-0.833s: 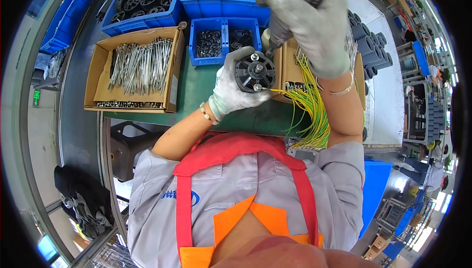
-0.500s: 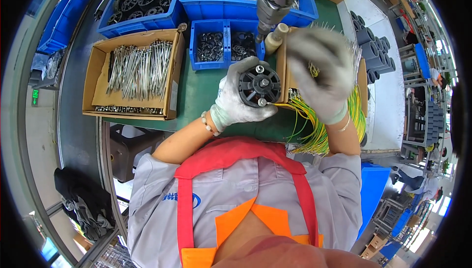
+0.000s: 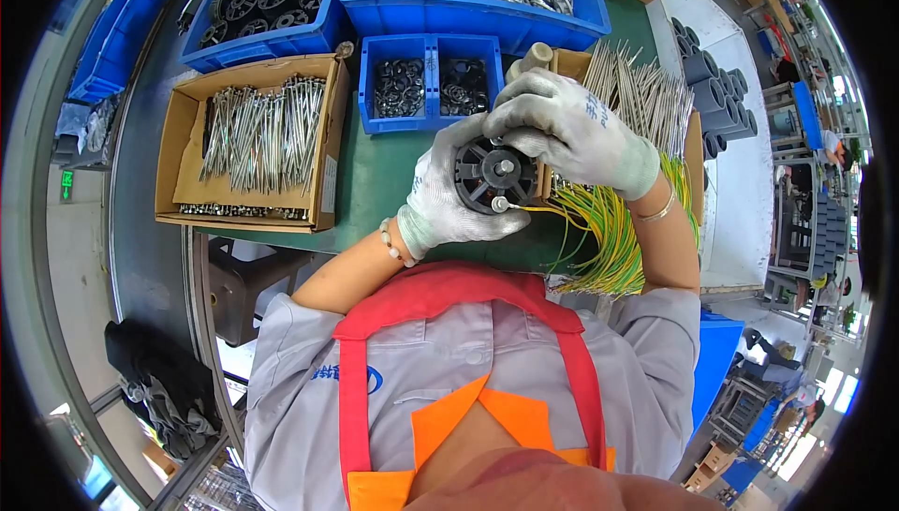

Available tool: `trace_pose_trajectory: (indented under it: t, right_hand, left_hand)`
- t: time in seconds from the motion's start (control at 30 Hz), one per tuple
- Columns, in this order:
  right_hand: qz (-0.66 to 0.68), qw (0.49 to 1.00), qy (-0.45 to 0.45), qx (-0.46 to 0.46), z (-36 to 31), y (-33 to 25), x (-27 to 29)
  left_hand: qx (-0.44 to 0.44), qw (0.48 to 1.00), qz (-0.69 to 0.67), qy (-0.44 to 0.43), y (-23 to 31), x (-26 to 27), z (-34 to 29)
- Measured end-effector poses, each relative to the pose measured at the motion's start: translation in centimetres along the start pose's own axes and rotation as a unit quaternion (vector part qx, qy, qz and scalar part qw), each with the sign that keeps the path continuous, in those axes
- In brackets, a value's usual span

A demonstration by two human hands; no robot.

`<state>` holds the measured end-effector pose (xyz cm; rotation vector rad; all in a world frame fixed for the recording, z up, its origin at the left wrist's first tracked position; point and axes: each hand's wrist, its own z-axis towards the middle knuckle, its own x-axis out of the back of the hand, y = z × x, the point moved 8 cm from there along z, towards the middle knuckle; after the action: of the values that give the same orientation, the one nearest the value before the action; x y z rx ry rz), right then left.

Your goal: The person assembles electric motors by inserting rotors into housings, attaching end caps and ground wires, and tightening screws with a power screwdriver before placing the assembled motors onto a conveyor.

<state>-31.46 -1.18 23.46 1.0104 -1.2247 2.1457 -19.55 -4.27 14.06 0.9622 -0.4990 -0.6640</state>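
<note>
In my gloved left hand point(image 3: 448, 188) is a round black motor-like part point(image 3: 482, 174), its face with spokes and a central metal shaft turned up. The fingers wrap round its left side. My gloved right hand point(image 3: 571, 132) bends over the upper edge, fingertips closed together by the upper screw; what they pinch, if anything, is hidden. At the lower screw point(image 3: 501, 204) sits a wire end, with a yellow-green wire running right toward a bundle of yellow-green wires point(image 3: 599, 249) under my right forearm.
A carton of long metal bolts point(image 3: 262, 136) stands left. Ahead are a divided blue bin point(image 3: 431, 125) of small rings, a blue bin point(image 3: 468, 24) of metal discs and another point(image 3: 253, 47) of black parts. Long thin rods point(image 3: 627, 89) lie right, near grey cylinders point(image 3: 721, 103).
My right hand has moved left from over the rods and wires onto the part's upper edge. The power screwdriver hanging above has swung out of its earlier place. My left hand has stayed put.
</note>
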Motion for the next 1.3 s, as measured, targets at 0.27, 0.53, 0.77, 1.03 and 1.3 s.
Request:
trace_pose_trajectory:
  t: [0.27,0.53,0.77,1.03,1.3]
  right_hand:
    - [0.195,0.943,0.201,-0.18,1.6,3.2,5.0]
    - [0.377,0.9,0.213,-0.058,12.2,4.7,4.2]
    - [0.353,0.88,0.207,0.24,8.2,-3.3,6.5]
    - [0.953,0.09,0.16,-0.24,2.8,-4.0,-1.5]
    - [0.914,-0.339,-0.048,-0.216,3.3,-7.7,-0.3]
  left_hand:
    - [-0.034,0.999,-0.009,0.02,-0.4,-0.6,-0.3]
    - [-0.015,1.0,0.011,-0.014,-0.2,-0.9,-0.5]
    - [-0.012,1.0,-0.003,-0.002,0.2,-0.6,-0.1]
    - [0.03,0.999,-0.035,0.0,-0.7,-0.3,-0.1]
    - [0.045,0.999,0.013,0.012,0.0,-0.4,-0.3]
